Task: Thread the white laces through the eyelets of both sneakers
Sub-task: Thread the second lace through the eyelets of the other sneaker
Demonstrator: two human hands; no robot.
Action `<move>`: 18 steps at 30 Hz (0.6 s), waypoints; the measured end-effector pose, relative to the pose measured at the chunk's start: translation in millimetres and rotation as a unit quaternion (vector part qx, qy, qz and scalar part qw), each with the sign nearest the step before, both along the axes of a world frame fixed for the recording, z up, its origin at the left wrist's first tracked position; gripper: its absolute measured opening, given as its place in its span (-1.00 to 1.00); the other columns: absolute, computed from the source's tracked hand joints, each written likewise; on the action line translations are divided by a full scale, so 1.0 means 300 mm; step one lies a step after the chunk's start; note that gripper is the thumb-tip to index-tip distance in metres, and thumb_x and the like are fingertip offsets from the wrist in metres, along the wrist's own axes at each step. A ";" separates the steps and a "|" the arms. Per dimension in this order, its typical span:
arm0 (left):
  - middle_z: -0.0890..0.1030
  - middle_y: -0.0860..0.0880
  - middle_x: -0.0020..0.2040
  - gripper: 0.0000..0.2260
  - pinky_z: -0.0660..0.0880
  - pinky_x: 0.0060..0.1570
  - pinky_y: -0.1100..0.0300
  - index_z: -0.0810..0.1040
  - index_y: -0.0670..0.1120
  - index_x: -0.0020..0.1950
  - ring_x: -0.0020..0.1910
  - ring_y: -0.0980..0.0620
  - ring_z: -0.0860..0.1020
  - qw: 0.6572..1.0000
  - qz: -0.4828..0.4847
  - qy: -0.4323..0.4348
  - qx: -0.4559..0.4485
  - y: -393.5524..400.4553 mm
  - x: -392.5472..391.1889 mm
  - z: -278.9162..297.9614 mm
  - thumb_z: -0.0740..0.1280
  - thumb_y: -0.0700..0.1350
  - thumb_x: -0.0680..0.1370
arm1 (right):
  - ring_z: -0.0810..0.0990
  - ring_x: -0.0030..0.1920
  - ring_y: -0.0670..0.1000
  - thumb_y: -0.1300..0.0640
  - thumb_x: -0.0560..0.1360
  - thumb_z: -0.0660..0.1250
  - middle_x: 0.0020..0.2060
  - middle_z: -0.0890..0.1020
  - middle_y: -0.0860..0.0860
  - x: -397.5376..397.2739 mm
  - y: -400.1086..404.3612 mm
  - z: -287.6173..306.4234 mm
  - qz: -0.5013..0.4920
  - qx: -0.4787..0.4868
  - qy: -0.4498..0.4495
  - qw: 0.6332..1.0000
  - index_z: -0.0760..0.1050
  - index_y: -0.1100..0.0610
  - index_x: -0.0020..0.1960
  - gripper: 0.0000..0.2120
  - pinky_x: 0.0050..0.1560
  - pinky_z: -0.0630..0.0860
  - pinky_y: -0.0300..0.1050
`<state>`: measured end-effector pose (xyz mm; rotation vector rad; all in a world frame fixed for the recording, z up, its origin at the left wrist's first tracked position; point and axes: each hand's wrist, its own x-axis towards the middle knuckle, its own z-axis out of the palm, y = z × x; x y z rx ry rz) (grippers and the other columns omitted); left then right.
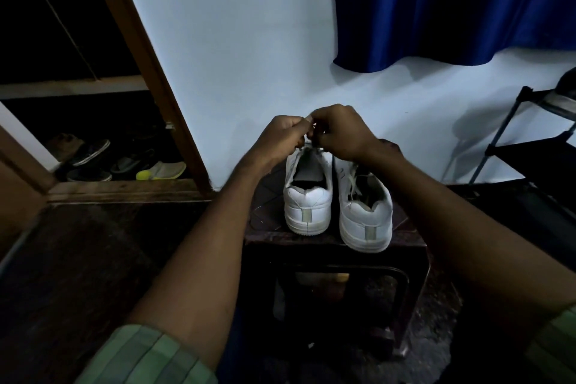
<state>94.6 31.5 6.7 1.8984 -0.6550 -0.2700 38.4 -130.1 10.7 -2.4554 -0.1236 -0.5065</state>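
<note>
Head view, nearest first: my rolled green sleeve cuffs (146,355) sit at the bottom corners, clear of the work. Both forearms run forward and converge over a dark stool (327,246). It is glossy, hard-topped and open below, and it raises the pair to working height.

The two white sneakers stand side by side on it, heels toward me and toes to the wall, so the eyelet rows face up. The left sneaker (307,196) shows a smooth, leather-like upper, a padded collar, a grey heel tab and a thick rubber sole. Its tongue area looks open and mostly unlaced, though the front rows are hidden by my hands. The right sneaker (364,215) matches it, heel slightly over the stool edge. A white lace (353,178) lies slack across its throat and drops into the opening. I judge this shoe at least partly threaded; I cannot count the rows.

My left hand (282,134) and right hand (341,132) meet above the left sneaker's front. The fingers of both are curled tight, tips pinched together on what appears to be a thin pale lace end. The grip is partly obscured and slightly blurred, so I cannot confirm which eyelet is being fed.

Beyond: matte pale wall (237,40), blue curtain (452,3) with a satin sheen, wooden-framed recess with assorted footwear (124,162), and a black metal rack (536,140) at right.
</note>
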 end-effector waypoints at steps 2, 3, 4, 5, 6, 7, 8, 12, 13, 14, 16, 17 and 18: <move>0.37 0.17 -0.53 -0.62 0.23 -0.52 0.39 0.54 -0.12 -0.21 -0.56 0.22 0.28 1.000 -0.010 0.002 0.004 0.000 -0.004 -0.001 0.21 0.01 0.74 | 0.69 -0.32 -0.05 0.31 0.40 0.32 -0.36 0.70 -0.04 0.000 0.005 0.000 -0.040 0.026 -0.004 0.999 0.65 -0.03 -0.22 -0.73 -0.14 0.66 0.06; 0.37 0.17 -0.52 -0.62 0.22 -0.51 0.38 0.54 -0.11 -0.20 -0.56 0.22 0.27 1.000 -0.013 0.009 0.004 0.001 -0.004 -0.003 0.21 0.02 0.74 | 0.70 -0.34 -0.03 0.33 0.44 0.32 -0.36 0.71 -0.02 -0.002 0.001 0.003 -0.058 0.078 -0.009 0.995 0.68 0.02 -0.19 -0.75 -0.20 0.66 0.01; 0.36 0.15 -0.50 -0.63 0.22 -0.50 0.36 0.55 -0.11 -0.19 -0.54 0.22 0.27 1.000 -0.015 0.021 -0.002 0.004 -0.002 -0.007 0.21 0.01 0.74 | 0.70 -0.35 0.00 0.35 0.47 0.32 -0.35 0.72 0.02 -0.004 -0.005 0.006 -0.075 0.151 -0.018 0.985 0.69 0.10 -0.14 -0.77 -0.27 0.63 -0.06; 0.37 0.11 -0.47 -0.64 0.23 -0.48 0.34 0.55 -0.11 -0.18 -0.52 0.19 0.27 0.999 -0.017 0.035 -0.010 0.007 0.003 -0.009 0.21 0.01 0.74 | 0.70 -0.36 0.02 0.37 0.48 0.29 -0.34 0.72 0.06 -0.006 -0.011 0.014 -0.099 0.232 -0.028 0.967 0.69 0.16 -0.10 -0.77 -0.32 0.59 -0.09; 0.39 0.06 -0.44 -0.64 0.27 -0.46 0.32 0.56 -0.12 -0.17 -0.50 0.15 0.30 0.999 -0.018 0.046 -0.018 0.010 0.010 -0.013 0.21 0.01 0.74 | 0.69 -0.36 0.04 0.38 0.48 0.28 -0.32 0.72 0.10 -0.009 -0.019 0.023 -0.114 0.308 -0.035 0.944 0.69 0.19 -0.06 -0.77 -0.34 0.56 -0.11; 0.41 0.01 -0.42 -0.64 0.30 -0.45 0.31 0.57 -0.13 -0.15 -0.48 0.12 0.33 0.998 -0.017 0.053 -0.021 0.011 0.015 -0.017 0.20 0.00 0.74 | 0.68 -0.35 0.05 0.37 0.49 0.28 -0.30 0.73 0.12 -0.010 -0.033 0.027 -0.128 0.347 -0.032 0.929 0.69 0.20 0.00 -0.76 -0.33 0.56 -0.11; 0.44 -0.02 -0.40 -0.64 0.34 -0.45 0.30 0.58 -0.13 -0.14 -0.48 0.09 0.36 0.998 -0.014 0.053 -0.021 0.011 0.017 -0.020 0.20 -0.01 0.75 | 0.69 -0.33 0.05 0.36 0.49 0.31 -0.29 0.73 0.12 -0.010 -0.047 0.024 -0.134 0.355 -0.021 0.925 0.68 0.18 0.12 -0.72 -0.30 0.57 -0.10; 0.59 -0.01 -0.36 -0.62 0.40 -0.31 0.24 0.66 -0.06 -0.20 -0.42 0.12 0.50 0.997 0.074 0.012 -0.018 -0.004 0.025 -0.031 0.23 0.02 0.72 | 0.70 -0.07 0.05 0.22 0.38 0.43 -0.14 0.74 0.05 -0.017 -0.067 -0.005 -0.185 0.097 0.050 0.977 0.29 -0.04 0.59 -0.19 0.06 0.60 -0.05; 0.61 0.04 -0.35 -0.62 0.41 -0.26 0.25 0.71 -0.01 -0.21 -0.38 0.18 0.53 0.993 0.120 -0.013 -0.012 -0.006 0.031 -0.035 0.25 0.07 0.70 | 0.69 -0.01 0.05 0.17 0.37 0.44 -0.10 0.74 0.05 -0.026 -0.051 -0.001 -0.191 0.058 0.049 0.979 0.34 -0.02 0.54 -0.24 0.13 0.57 -0.05; 0.62 0.07 -0.34 -0.62 0.42 -0.24 0.30 0.74 0.02 -0.19 -0.36 0.24 0.54 0.987 0.159 -0.034 -0.005 -0.006 0.035 -0.036 0.26 0.11 0.69 | 0.70 -0.02 0.06 0.12 0.36 0.44 -0.12 0.74 0.05 -0.031 -0.036 0.005 -0.187 0.050 0.050 0.980 0.46 0.02 0.42 -0.38 0.12 0.57 -0.05; 0.60 0.11 -0.39 -0.62 0.38 -0.35 0.43 0.77 0.03 -0.14 -0.37 0.30 0.54 0.982 0.182 -0.044 -0.019 -0.004 0.038 -0.035 0.27 0.15 0.68 | 0.73 -0.23 0.08 0.06 0.38 0.45 -0.28 0.73 0.06 -0.046 -0.006 0.033 -0.146 0.078 0.089 0.982 0.60 0.13 0.04 -0.73 -0.07 0.63 -0.02; 0.59 0.13 -0.41 -0.62 0.37 -0.40 0.45 0.78 0.01 -0.11 -0.41 0.30 0.52 0.984 0.175 -0.027 -0.037 -0.005 0.039 -0.033 0.26 0.14 0.69 | 0.73 -0.31 0.10 0.04 0.40 0.46 -0.34 0.72 0.08 -0.054 0.008 0.043 -0.109 0.091 0.134 0.981 0.63 0.17 -0.07 -0.78 -0.17 0.64 0.01; 0.58 0.14 -0.43 -0.61 0.36 -0.44 0.44 0.77 -0.04 -0.08 -0.46 0.28 0.50 0.985 0.164 0.002 -0.055 -0.008 0.037 -0.034 0.25 0.11 0.71 | 0.73 -0.32 0.13 0.01 0.42 0.47 -0.34 0.72 0.11 -0.058 0.018 0.045 -0.075 0.089 0.180 0.977 0.64 0.21 -0.12 -0.75 -0.21 0.64 0.03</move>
